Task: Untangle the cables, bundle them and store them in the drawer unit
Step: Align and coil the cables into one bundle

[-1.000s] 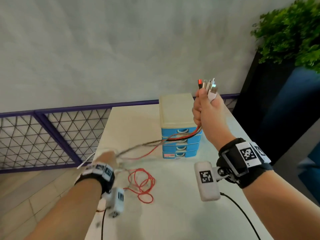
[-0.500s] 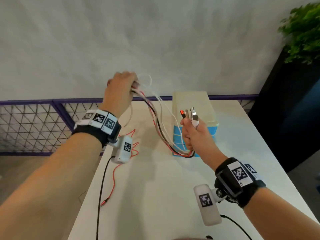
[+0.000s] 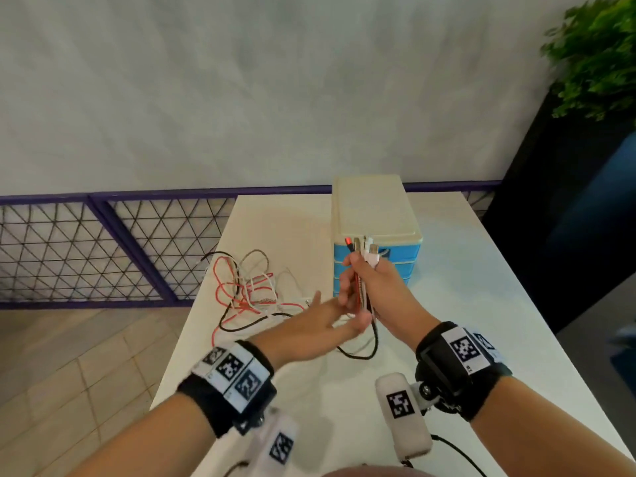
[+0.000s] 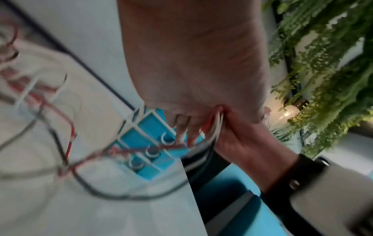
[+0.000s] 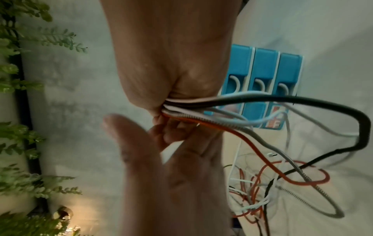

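My right hand [image 3: 352,287] grips a bundle of cables [image 3: 362,294] upright in front of the drawer unit [image 3: 371,208], a cream box with blue drawers. The red, grey and white plugs [image 3: 364,247] stick up above the fist. Below the fist the red, black, grey and white cables [image 5: 201,110] fan out and trail left into a loose heap [image 3: 247,294] on the white table [image 3: 464,304]. My left hand [image 3: 344,321] reaches in under the right fist with its fingers extended, touching the strands there. The left wrist view is blurred.
All drawers [image 5: 264,67] of the unit look shut. A black lead [image 3: 358,352] loops on the table near me. A purple mesh railing [image 3: 103,249] runs behind the table's left side, a dark planter with greenery [image 3: 599,63] stands at the right.
My left hand, which held the cables high up on the left, has let them go and come down under the right fist. The slack now lies heaped on the table.
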Action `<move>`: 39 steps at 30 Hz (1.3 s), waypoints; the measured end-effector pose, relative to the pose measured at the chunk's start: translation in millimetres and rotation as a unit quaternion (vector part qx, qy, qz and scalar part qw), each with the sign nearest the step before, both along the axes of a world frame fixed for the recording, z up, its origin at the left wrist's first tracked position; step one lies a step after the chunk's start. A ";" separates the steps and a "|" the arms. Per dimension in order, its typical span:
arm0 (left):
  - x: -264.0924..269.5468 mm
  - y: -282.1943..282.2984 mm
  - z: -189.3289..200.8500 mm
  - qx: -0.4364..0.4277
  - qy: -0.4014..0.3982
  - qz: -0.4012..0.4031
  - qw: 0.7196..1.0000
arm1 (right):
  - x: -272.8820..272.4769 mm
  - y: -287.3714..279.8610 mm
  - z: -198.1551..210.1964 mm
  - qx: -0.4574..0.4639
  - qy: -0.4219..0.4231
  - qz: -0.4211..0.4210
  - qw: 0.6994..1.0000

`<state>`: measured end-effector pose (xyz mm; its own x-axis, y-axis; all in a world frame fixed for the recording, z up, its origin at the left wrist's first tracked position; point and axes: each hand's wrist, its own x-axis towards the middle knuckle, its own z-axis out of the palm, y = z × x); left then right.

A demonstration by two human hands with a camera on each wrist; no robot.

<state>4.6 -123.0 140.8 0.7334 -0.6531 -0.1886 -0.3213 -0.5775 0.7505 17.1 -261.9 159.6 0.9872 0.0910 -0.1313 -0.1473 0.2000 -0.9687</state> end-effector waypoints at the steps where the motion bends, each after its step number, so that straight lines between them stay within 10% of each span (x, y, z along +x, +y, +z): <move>1: -6.3 -4.9 -5.6 -0.025 -0.005 0.012 1.000 | 1.3 0.6 3.5 0.016 -0.009 -0.005 1.000; 9: -14.9 -24.0 -3.7 -0.253 0.047 0.090 0.962 | 2.5 5.4 16.1 0.064 -0.028 -0.013 0.997; 24: -6.4 6.9 -12.3 -0.182 0.122 0.038 0.975 | 19.4 -36.0 19.4 0.196 -0.003 -0.112 0.974; 29: 3.6 21.5 -17.5 -0.037 0.007 0.021 0.999 | 24.3 -48.2 20.1 0.200 -0.014 -0.137 0.970; 39: 11.7 28.0 -2.7 -0.014 0.021 0.051 0.998 | 10.9 -44.3 22.7 0.186 0.098 0.110 0.971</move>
